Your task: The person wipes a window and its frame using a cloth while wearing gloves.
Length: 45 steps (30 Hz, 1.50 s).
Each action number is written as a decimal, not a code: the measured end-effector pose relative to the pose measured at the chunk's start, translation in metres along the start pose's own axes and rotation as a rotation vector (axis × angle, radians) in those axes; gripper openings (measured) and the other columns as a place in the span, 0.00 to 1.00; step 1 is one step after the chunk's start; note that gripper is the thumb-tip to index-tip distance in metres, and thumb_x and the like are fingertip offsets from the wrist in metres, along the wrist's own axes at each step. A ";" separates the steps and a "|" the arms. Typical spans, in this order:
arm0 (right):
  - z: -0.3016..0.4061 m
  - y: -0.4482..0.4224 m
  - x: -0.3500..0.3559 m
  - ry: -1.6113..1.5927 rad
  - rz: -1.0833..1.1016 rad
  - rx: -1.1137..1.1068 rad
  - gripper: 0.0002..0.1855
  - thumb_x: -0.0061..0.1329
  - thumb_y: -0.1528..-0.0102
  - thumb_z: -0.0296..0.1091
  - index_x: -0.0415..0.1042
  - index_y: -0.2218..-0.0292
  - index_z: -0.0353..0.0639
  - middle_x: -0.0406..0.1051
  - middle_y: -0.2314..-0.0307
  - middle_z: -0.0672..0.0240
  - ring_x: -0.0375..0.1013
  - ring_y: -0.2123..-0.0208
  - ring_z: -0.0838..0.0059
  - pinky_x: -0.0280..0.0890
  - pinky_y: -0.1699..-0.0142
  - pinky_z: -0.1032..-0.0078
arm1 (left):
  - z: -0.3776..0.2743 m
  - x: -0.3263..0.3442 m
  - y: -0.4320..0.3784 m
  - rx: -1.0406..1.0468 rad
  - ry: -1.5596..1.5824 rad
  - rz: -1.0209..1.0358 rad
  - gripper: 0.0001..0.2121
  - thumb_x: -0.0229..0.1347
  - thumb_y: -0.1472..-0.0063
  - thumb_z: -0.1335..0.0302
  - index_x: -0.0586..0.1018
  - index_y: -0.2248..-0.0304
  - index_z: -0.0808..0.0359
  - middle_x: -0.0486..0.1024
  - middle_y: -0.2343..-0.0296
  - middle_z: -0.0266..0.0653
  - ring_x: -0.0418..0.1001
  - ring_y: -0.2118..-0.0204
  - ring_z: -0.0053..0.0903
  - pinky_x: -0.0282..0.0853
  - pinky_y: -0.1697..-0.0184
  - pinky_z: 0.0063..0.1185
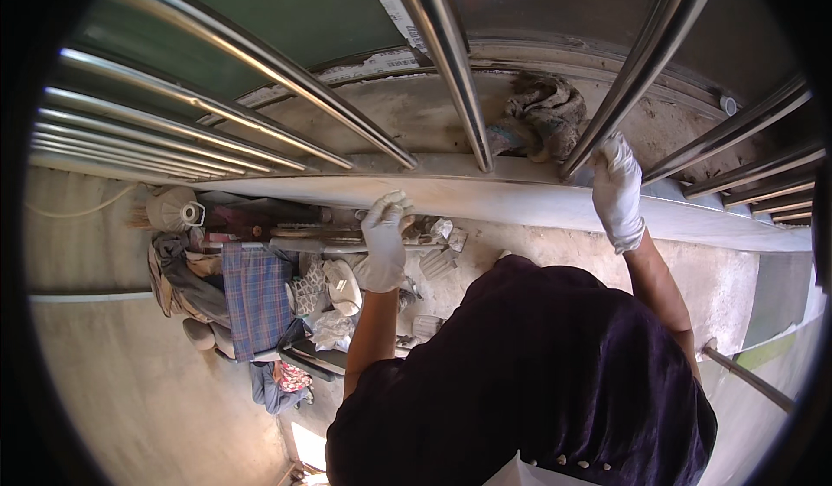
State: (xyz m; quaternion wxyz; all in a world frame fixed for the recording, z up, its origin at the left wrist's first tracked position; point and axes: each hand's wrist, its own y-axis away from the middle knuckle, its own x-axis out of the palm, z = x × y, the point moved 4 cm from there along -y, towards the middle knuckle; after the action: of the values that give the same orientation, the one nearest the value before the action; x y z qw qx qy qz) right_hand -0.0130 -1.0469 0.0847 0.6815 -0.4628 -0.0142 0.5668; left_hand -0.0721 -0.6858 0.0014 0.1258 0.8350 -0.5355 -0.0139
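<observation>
My left hand (385, 242), in a whitish glove, is raised just in front of the pale window ledge (429, 190). Its fingers are curled together and nothing shows in them. Further right, my right hand (617, 193), gloved too, reaches over the ledge beside the foot of a shiny metal bar (627, 89). Its fingertips are close against that bar, partly hidden, so I cannot tell whether they grip anything. A crumpled, dirty grey cloth (549, 112) lies on the sill behind the bars, left of my right hand.
More metal bars (442, 51) rise from the ledge on both sides. Dark window panes (552, 5) stand behind them. Below left are a plaid cloth (257, 297), a wheelchair-like frame (309, 362), a clear plastic bag (333, 330) and a pale lidded container (172, 210). A seated person (279, 385) shows further down.
</observation>
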 end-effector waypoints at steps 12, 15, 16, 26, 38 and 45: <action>-0.059 -0.044 0.066 0.012 0.480 0.095 0.16 0.57 0.55 0.21 0.75 0.62 0.35 0.75 0.67 0.62 0.73 0.65 0.72 0.68 0.58 0.77 | -0.024 0.087 0.025 0.424 -0.307 0.203 0.10 0.47 0.39 0.82 0.75 0.59 0.70 0.76 0.66 0.37 0.73 0.63 0.18 0.68 0.57 0.17; -0.022 -0.093 0.078 -0.462 0.508 0.366 0.13 0.55 0.53 0.21 0.75 0.62 0.35 0.76 0.69 0.66 0.73 0.67 0.77 0.68 0.60 0.79 | -0.006 0.077 0.019 0.340 -0.294 0.172 0.10 0.46 0.39 0.82 0.75 0.59 0.69 0.77 0.67 0.37 0.73 0.64 0.19 0.68 0.58 0.17; -0.020 -0.110 0.088 -0.492 0.578 0.303 0.12 0.55 0.52 0.21 0.76 0.63 0.36 0.76 0.69 0.67 0.73 0.68 0.79 0.69 0.61 0.80 | 0.002 0.077 0.018 0.350 -0.306 0.178 0.10 0.47 0.39 0.82 0.76 0.60 0.69 0.77 0.67 0.37 0.73 0.65 0.19 0.68 0.59 0.18; 0.041 -0.192 0.234 -0.510 1.242 -0.021 0.14 0.51 0.49 0.18 0.75 0.60 0.37 0.75 0.63 0.68 0.71 0.63 0.79 0.68 0.60 0.82 | 0.031 0.017 0.052 0.277 -0.503 0.094 0.09 0.49 0.41 0.78 0.77 0.63 0.72 0.75 0.73 0.49 0.74 0.69 0.34 0.68 0.64 0.23; 0.053 -0.101 0.310 0.056 1.190 -0.974 0.29 0.45 0.46 0.26 0.58 0.42 0.47 0.57 0.45 0.56 0.59 0.46 0.56 0.55 0.40 0.63 | 0.107 -0.043 0.099 -0.016 -0.281 -0.176 0.09 0.46 0.40 0.80 0.77 0.63 0.72 0.76 0.73 0.36 0.71 0.71 0.16 0.67 0.67 0.16; 0.037 -0.084 0.258 -0.197 1.354 -1.062 0.15 0.48 0.49 0.24 0.72 0.58 0.39 0.67 0.56 0.55 0.67 0.54 0.58 0.63 0.50 0.67 | 0.103 -0.011 0.098 -0.020 -0.243 -0.118 0.09 0.47 0.41 0.80 0.78 0.64 0.71 0.75 0.74 0.33 0.69 0.72 0.15 0.66 0.68 0.16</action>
State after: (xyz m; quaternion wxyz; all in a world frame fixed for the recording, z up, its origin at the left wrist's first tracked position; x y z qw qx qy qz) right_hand 0.1229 -0.8156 0.0300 -0.1132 -0.5774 -0.0574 0.8065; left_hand -0.1807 -0.7346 -0.0777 0.0673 0.8558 -0.4968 -0.1278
